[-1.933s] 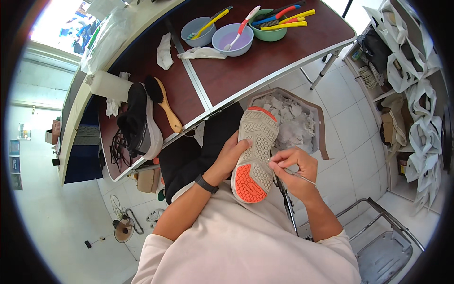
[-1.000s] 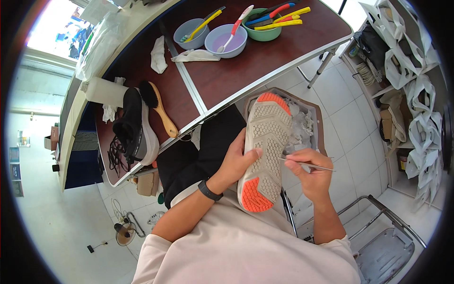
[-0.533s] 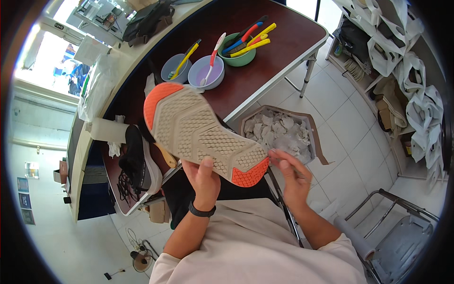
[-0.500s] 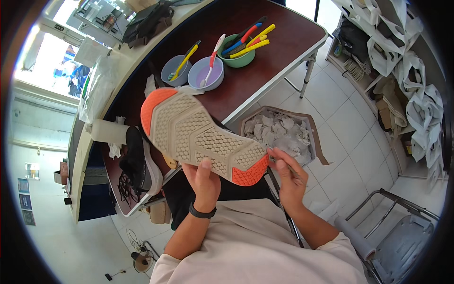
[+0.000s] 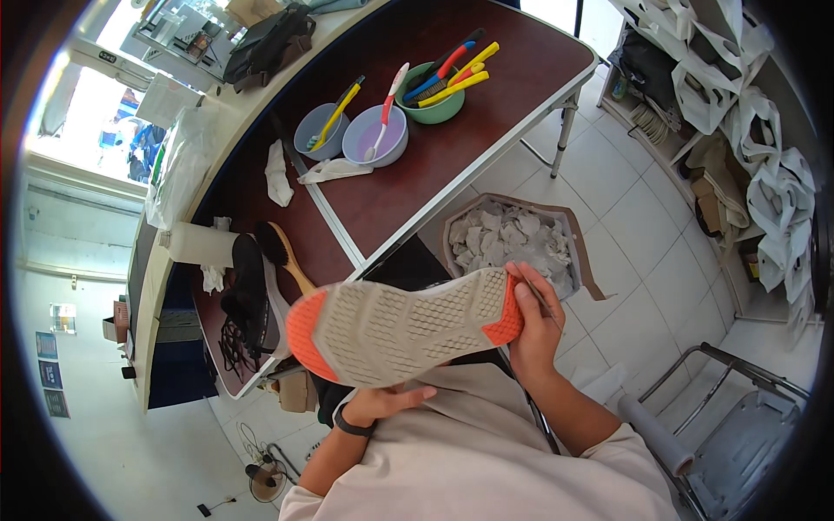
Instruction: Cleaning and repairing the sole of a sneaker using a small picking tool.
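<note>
The right hand (image 5: 537,326) pinches one orange end of the held shoe (image 5: 404,334), sole facing up, before the tabletop (image 5: 512,52); a thin tool (image 5: 542,299) lies partly covered among the fingers. The left hand (image 5: 373,405) is by the near edge, its fingers hidden, so I cannot tell its grip. The held shoe blocks the wooden brush's (image 5: 295,265) handle end. Beyond are a black shoe (image 5: 249,291), a paper-filled box (image 5: 578,233) and three bowls.
</note>
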`<action>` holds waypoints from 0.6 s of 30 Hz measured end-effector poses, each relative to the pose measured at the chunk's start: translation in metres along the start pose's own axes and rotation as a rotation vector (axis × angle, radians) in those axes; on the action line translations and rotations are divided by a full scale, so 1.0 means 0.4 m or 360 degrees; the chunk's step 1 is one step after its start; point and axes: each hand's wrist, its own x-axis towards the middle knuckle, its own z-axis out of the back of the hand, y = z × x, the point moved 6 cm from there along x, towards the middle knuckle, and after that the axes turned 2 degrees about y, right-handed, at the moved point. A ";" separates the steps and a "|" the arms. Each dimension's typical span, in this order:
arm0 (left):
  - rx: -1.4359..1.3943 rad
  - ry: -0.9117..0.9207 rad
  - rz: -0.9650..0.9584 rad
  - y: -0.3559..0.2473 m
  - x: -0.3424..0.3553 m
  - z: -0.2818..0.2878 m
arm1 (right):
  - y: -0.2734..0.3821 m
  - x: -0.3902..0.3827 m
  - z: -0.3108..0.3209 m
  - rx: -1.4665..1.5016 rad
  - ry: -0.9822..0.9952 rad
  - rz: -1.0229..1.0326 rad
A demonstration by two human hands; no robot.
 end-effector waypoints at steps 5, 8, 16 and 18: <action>0.0602 0.0376 0.0744 -0.028 -0.047 0.139 | -0.096 -0.004 0.043 0.0205 0.0104 -0.0218; 0.1271 0.0031 0.0606 -0.095 0.001 0.231 | -0.114 -0.036 0.023 0.0014 0.0157 -0.0216; 0.1477 0.0602 0.0148 -0.225 0.148 -0.035 | -0.064 -0.049 0.010 -0.0414 0.0353 0.0039; 0.1996 0.0655 0.0132 -0.177 0.146 -0.132 | -0.043 -0.055 0.021 -0.0478 0.0351 0.0085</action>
